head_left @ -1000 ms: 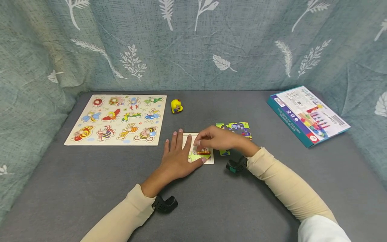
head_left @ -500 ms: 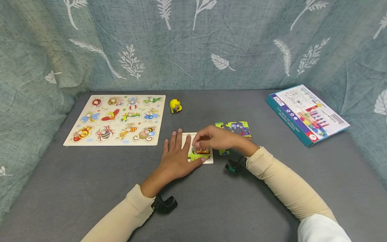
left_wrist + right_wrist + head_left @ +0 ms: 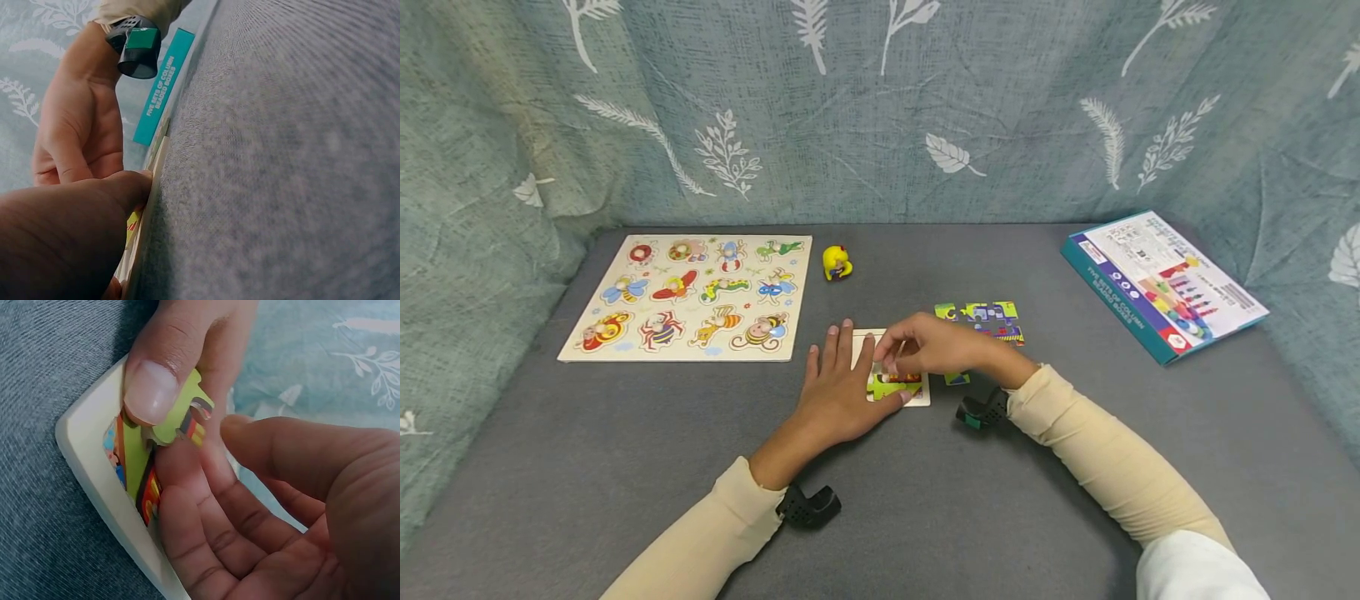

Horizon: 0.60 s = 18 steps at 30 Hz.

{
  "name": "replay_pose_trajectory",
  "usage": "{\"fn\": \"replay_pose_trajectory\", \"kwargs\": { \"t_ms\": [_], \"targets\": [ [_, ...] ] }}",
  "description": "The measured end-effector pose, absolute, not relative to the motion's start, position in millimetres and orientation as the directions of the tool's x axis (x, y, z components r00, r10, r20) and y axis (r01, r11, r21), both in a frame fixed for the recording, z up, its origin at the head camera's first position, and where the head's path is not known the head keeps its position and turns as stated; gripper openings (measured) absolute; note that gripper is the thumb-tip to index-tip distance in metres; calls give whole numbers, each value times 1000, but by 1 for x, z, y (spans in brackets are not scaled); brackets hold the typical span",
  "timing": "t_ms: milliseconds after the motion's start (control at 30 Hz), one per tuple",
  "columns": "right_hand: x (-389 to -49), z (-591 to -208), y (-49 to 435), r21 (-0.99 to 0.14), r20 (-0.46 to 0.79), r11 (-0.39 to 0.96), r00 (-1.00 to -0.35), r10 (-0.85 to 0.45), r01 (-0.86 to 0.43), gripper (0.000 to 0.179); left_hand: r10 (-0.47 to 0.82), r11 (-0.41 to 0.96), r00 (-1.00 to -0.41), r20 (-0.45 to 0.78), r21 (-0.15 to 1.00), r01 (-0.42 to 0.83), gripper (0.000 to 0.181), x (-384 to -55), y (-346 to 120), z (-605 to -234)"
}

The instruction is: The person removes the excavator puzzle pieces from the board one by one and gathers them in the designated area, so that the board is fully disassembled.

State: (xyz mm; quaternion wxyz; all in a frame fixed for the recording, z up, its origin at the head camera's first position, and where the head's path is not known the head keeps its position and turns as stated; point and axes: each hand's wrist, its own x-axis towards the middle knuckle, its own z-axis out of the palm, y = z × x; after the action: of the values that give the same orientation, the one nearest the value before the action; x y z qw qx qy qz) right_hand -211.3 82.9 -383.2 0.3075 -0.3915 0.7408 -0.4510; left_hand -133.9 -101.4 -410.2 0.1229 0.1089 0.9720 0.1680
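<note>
In the head view my left hand [image 3: 840, 396] lies spread over a small puzzle tray [image 3: 922, 400], its thumb at the near edge. My right hand [image 3: 928, 343] reaches in from the right with curled fingers. The right wrist view shows a green puzzle piece [image 3: 178, 415] tilted up above the pale tray [image 3: 94, 444]. My left thumb [image 3: 152, 394] overlaps that piece. Right fingertips [image 3: 178, 472] sit under and against it, while the right thumb tip stands just off its edge. Other green and red pieces lie within the tray, partly hidden by the hands.
Several puzzle pieces [image 3: 992, 315] lie right of the tray, partly behind my right hand. A board of insect shapes [image 3: 685, 296] is at the back left, beside a small yellow toy [image 3: 837, 262]. A teal-edged flat box [image 3: 1165, 287] rests at the back right. A curtain [image 3: 880, 117] hangs behind.
The right hand's fingers shift slightly to the left over the tray. My left hand keeps its place, and the other things stay where they were.
</note>
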Motion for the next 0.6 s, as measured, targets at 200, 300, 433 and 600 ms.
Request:
{"fn": "replay_pose_trajectory", "kwargs": {
  "t_ms": [200, 300, 433, 600],
  "targets": [
    [-210, -383, 81, -920, -127, 286, -487, -864, -267, 19, 250, 918, -946, -209, 360, 163, 96, -133, -101, -410],
    [-210, -384, 81, -919, -132, 290, -485, -865, -266, 18, 250, 919, -945, -210, 359, 163, 96, -134, -101, -410],
    [-212, -385, 80, -912, -130, 296, -484, -865, -285, 16, 249, 921, -946, -206, 353, 165, 96, -134, -101, -411],
    [-212, -386, 78, -901, -124, 303, -486, -865, -310, 13, 251, 920, -948, -198, 353, 170, 96, -134, -102, -412]
  ]
}}
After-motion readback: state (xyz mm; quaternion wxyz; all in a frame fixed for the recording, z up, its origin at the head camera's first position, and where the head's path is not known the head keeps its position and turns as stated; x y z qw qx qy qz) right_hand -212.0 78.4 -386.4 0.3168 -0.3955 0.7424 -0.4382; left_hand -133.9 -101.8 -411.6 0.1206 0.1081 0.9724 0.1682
